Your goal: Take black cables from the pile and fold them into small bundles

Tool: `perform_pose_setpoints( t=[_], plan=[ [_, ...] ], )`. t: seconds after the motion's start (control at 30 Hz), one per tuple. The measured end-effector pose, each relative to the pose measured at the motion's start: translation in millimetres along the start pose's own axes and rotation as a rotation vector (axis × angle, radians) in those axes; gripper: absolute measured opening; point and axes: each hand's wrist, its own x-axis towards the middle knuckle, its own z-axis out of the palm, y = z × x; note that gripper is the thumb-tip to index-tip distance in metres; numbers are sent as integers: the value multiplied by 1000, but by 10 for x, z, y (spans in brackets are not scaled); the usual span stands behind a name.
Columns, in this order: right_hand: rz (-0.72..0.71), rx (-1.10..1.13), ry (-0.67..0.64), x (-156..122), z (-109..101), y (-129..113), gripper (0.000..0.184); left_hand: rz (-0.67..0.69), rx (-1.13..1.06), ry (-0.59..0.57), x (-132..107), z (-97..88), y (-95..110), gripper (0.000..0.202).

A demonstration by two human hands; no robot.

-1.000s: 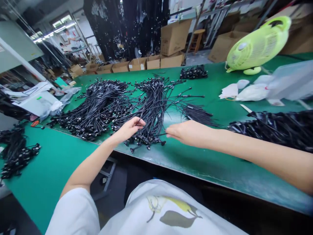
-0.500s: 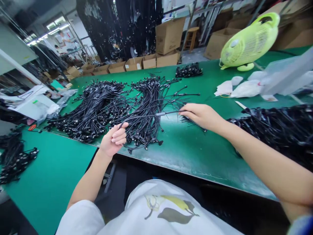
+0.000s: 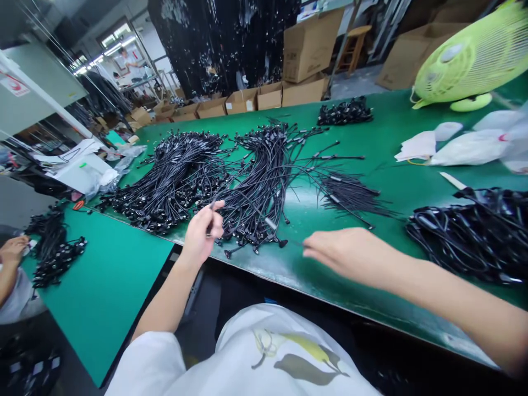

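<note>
Two bare hands worked at the near edge of a heap of black cables [image 3: 264, 181] on a green table [image 3: 313, 269].

The left hand [image 3: 200, 236], low and left of centre, was curled, its grip clamped on a thin black cable [image 3: 213, 210] drawn from the heap. The right hand [image 3: 350, 253], lower right, reached over the bare table with its fingertips [image 3: 307, 250] close together; I could not tell whether its grip held anything. A second heap [image 3: 173, 165] lay just left, a black coil [image 3: 466, 236] sat at right, and a co-worker's hand [image 3: 12, 250] showed at far left.
</note>
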Motion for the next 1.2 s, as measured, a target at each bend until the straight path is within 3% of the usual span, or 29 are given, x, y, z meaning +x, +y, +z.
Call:
perform_pose_setpoints(
  t=[0.07,0.13,0.2,0.27,0.37,0.5,0.57,0.63,0.73,0.87,0.97,1.13,1.2],
  plan=[
    [-145,99,-145,80,-118,-297,30,31,225,-98,4,153,-200,28],
    [-166,215,-133,219,-214,-424,30,13,399,-260,-43,291,-369,28],
    [-63,319,22,374,-223,-381,31,-23,466,-399,-103,380,-464,26],
    [70,437,241,505,-118,-260,25,-59,367,-459,-131,421,-491,25],
    [215,712,500,639,186,-154,37,-106,78,-388,-98,450,-491,24],
    [440,1266,463,698,521,-254,37,-214,5,-322,-28,461,-624,33],
    [541,1472,454,676,575,-316,39,-273,1,-287,-14,437,-744,41],
    [528,1600,385,635,577,-359,41,-292,-83,-161,-12,403,-839,42],
    [452,1674,358,591,559,-420,47,-303,-227,-43,-44,389,-885,36],
    [550,1800,663,631,574,-521,53,-391,-220,-183,-148,469,-866,39],
    [600,1791,772,665,617,-554,53,-449,-247,-221,-191,511,-836,49],
    [601,1687,537,578,749,-525,45,-467,-291,-126,-134,471,-761,49],
    [624,1663,511,525,783,-530,41,-475,-305,-63,-118,456,-763,49]
  ],
)
